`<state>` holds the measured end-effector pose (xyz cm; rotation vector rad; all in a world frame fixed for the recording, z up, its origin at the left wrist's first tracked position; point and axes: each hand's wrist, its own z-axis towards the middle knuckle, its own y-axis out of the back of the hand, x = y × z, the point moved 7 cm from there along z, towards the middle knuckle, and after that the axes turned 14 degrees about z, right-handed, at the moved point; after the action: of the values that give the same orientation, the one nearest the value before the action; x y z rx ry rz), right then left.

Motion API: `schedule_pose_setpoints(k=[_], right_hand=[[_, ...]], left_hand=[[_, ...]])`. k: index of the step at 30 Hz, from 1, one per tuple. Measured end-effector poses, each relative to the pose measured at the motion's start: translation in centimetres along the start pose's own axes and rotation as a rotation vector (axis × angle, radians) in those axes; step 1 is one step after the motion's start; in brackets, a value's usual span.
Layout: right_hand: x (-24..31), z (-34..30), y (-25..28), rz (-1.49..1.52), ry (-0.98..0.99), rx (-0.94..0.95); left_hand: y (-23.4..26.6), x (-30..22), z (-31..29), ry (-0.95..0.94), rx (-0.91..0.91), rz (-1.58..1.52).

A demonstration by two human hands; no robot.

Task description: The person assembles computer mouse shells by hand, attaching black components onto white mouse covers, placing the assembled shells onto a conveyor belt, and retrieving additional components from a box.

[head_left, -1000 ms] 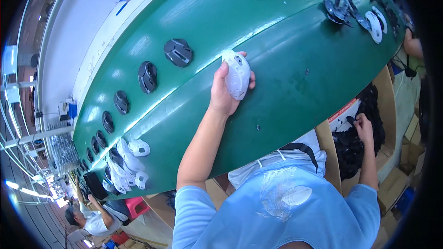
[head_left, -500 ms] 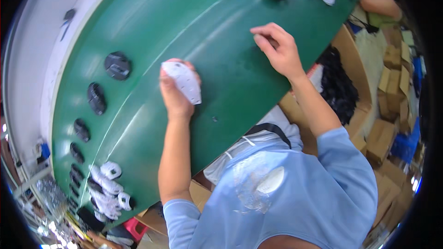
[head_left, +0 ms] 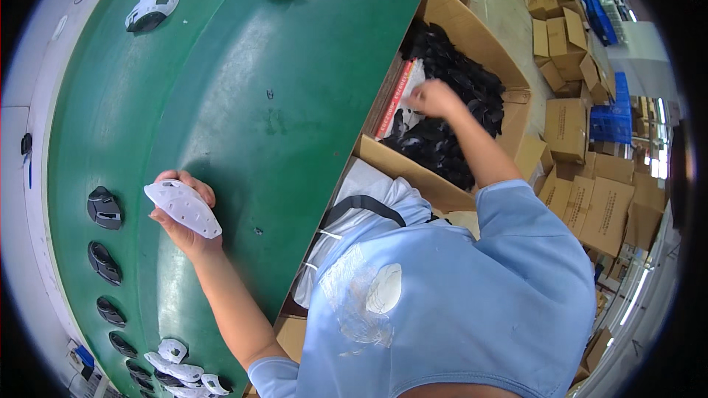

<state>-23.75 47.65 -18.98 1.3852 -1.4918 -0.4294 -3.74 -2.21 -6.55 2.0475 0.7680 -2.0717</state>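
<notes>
Left-hand grip: The left hand (head_left: 193,239) closes around a white shell (head_left: 183,208), thumb along one long edge, fingers curled past the other.
White shell: Held above the left part of the green table (head_left: 295,147), its dotted face turned up to the camera.
Long axis: Slanting from upper left to lower right, the end with the dark opening pointing away from the wrist, the opposite end over the heel of the palm.
Right-hand grip: Blurred, the right hand (head_left: 440,99) reaches in over an open carton (head_left: 483,38); whether its fingers hold anything cannot be told.
Carton: Black parts (head_left: 472,82) heap inside, beside a red-and-white box (head_left: 394,96).
Dark shells: A row (head_left: 105,208) lines the table's left side.
White pile: More pale shells (head_left: 177,370) cluster at the lower left.
Far end: A white-and-black shell (head_left: 153,12) sits alone.
</notes>
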Motion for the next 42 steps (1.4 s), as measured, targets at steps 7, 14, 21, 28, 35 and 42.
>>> schedule_pose_setpoints(k=[7,14,21,28,35,42], right_hand=[[-2.1,-1.5,-8.6,0.068,-0.169,-0.086],[9.7,-4.2,6.7,1.377,0.163,-0.481],[35.7,-6.6,4.1,1.687,0.721,0.345],[44.0,-6.5,-1.6,1.479,0.774,0.351],[43.3,-5.2,-1.0,1.545,0.741,0.243],[44.9,-6.7,0.9,1.037,1.056,0.227]], left_hand=[[-0.6,0.4,0.4,-0.041,0.002,0.060],[0.6,-1.3,-0.6,-0.109,-0.047,0.113],[-2.1,-2.6,-2.3,-0.366,-0.096,0.146],[0.8,-3.5,-4.2,-0.535,-0.339,0.264],[1.5,-3.4,-3.6,-0.560,-0.311,0.224],[0.8,-4.2,-3.5,-0.641,-0.262,0.260]])
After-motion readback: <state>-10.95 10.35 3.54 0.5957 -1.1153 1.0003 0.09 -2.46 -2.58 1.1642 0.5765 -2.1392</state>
